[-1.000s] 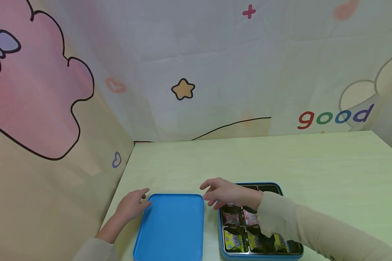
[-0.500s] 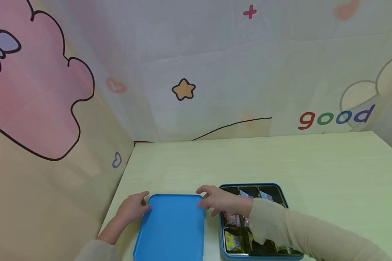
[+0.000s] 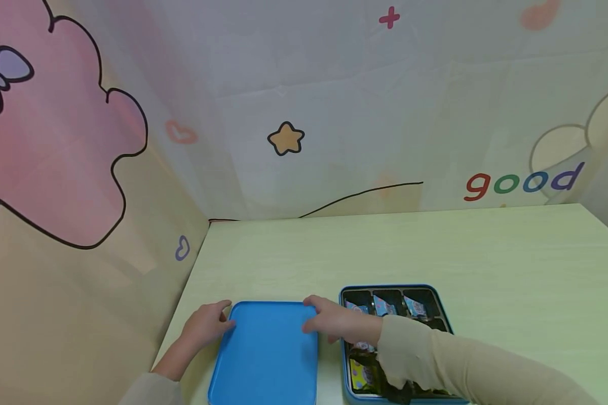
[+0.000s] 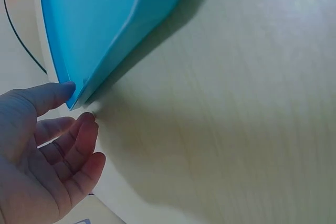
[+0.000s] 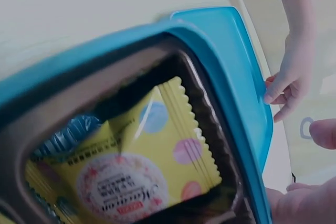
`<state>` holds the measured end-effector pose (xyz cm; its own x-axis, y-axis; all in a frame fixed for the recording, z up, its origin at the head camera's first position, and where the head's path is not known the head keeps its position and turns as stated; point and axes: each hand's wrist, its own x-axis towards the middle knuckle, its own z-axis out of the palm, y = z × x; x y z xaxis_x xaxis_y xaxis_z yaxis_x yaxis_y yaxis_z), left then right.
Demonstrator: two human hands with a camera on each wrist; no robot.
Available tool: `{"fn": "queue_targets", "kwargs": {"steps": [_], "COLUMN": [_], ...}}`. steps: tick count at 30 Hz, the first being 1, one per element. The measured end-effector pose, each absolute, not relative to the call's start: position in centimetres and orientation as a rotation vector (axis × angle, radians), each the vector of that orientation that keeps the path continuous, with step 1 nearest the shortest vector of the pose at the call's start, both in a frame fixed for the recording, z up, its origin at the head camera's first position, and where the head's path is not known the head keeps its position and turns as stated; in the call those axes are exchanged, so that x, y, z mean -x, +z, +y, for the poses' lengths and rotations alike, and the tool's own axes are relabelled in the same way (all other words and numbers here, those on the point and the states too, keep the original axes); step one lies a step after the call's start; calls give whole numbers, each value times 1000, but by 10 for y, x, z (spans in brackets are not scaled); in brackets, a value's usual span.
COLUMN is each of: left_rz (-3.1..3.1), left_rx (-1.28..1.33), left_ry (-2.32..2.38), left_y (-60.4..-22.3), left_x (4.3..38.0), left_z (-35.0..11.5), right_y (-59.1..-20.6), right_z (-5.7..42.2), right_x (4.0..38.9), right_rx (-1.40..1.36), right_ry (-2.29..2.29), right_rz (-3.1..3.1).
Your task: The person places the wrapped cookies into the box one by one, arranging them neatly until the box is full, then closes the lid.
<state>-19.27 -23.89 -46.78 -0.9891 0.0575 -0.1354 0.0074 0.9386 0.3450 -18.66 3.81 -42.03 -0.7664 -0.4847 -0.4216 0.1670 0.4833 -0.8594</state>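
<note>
A rectangular blue lid (image 3: 263, 354) lies on the table. At its upper left edge my left hand (image 3: 202, 326) has the thumb on the rim, with the other fingers curled just outside the corner, as the left wrist view shows. My right hand (image 3: 342, 323) reaches over to the lid's upper right corner, thumb and forefinger spread above it; contact is unclear. Right of the lid stands an open blue box (image 3: 392, 286) with a dark compartment tray. It holds blue wrapped sweets (image 3: 415, 306) and yellow ones (image 5: 131, 156). My right forearm hides much of the box.
A pale table (image 3: 476, 253) spreads behind and right of the box. A printed cloth (image 3: 334, 101) hangs as a wall at the back and on the left.
My right hand has moved left and down from over the box to the lid's right corner, uncovering the blue sweets. My left hand has shifted slightly, closing its fingers nearer the lid's edge.
</note>
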Motion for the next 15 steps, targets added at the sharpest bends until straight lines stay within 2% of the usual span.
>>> {"fn": "queue_targets", "kwargs": {"steps": [15], "left_rz": [2965], "left_rx": [-70], "left_ry": [538], "left_y": [-467], "left_x": [187], "left_z": [-235], "right_y": [-424], "right_z": [27], "right_x": [181], "right_rx": [124], "right_ry": [-1318], "right_rz": [2027]}}
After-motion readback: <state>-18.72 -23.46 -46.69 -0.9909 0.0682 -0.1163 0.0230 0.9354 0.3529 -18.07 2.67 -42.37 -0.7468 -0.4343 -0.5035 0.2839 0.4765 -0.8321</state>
